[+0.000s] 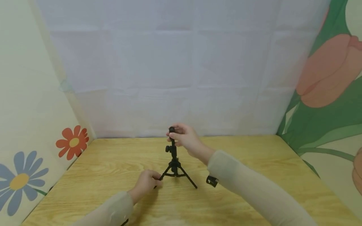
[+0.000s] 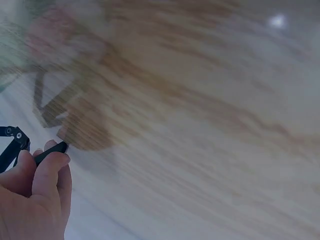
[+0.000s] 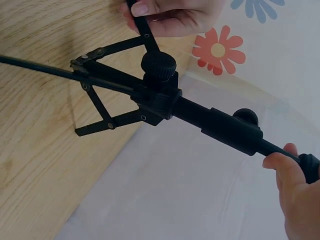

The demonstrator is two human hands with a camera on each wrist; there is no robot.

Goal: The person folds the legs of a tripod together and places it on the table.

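A small black tripod [image 1: 173, 153] stands on its spread legs near the middle of the table, its column upright. My right hand [image 1: 185, 138] grips the top of the column just under its rounded head [image 3: 309, 167]. Low on the left, my left hand [image 1: 147, 183] pinches one leg near its foot; in the left wrist view the leg's tip [image 2: 60, 147] pokes out between thumb and fingers. Knobs [image 3: 159, 65] and hinged braces [image 3: 102, 110] show along the tripod in the right wrist view.
The wood-grain table [image 1: 240, 194] reaches back to a creased white cloth [image 1: 158, 62]. Flower-printed panels stand at both sides, with a red flower [image 1: 73, 142] on the left one. A small black device [image 1: 212, 181] hangs under the right sleeve.
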